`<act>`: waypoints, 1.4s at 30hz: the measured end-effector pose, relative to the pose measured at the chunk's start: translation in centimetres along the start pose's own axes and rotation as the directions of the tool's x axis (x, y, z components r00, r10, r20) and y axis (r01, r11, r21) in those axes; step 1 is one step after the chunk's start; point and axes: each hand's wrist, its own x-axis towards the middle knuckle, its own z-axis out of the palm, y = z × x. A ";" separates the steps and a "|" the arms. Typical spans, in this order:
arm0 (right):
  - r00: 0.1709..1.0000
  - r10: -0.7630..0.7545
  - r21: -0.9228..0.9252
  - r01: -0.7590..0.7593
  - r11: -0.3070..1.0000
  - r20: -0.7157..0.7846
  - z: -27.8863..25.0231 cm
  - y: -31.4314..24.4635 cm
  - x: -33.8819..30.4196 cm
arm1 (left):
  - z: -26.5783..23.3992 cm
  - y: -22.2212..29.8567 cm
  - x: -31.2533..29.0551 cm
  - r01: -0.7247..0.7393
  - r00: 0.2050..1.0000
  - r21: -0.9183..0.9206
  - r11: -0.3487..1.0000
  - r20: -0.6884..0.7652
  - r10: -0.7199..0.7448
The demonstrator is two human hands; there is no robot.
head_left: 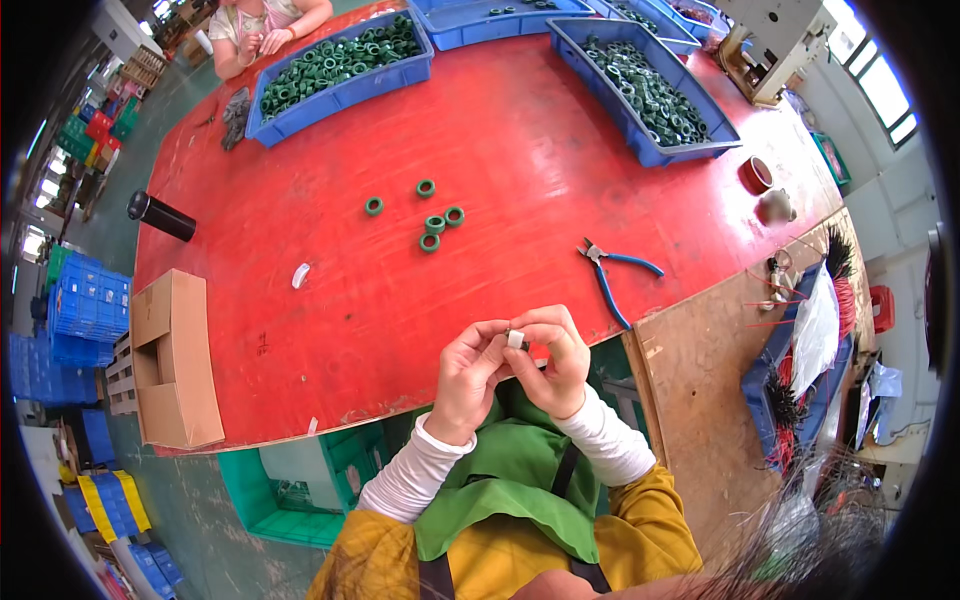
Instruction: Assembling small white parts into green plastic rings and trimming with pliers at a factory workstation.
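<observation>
Close together over the near edge of the red table [330, 340], my left hand [465, 380] and my right hand [556, 362] pinch one small part. This white-and-dark piece [516, 339] sits between the fingertips of both hands; the fingers cover most of it, and its exact kind does not show. Farther out on the tabletop lie several loose green rings [434, 225], some touching each other. To the right of them rest cutting pliers [606, 270] with blue handles, their jaws apart. A small curved white piece [300, 276] lies to the left.
Blue trays [345, 98] of green rings line the far side, where another person's hands [262, 43] show. A black bottle [162, 216] and a cardboard box [178, 360] stand left. Right are a brown roll [757, 175] and a bin of red wires [765, 400]. A green crate [245, 500] sits below the table.
</observation>
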 end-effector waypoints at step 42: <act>0.977 -0.203 -0.105 0.208 0.972 0.056 -2.2 -2.3 -0.9 | -1.1 -1.6 -0.1 -0.047 0.998 -0.093 0.995 0.045 0.051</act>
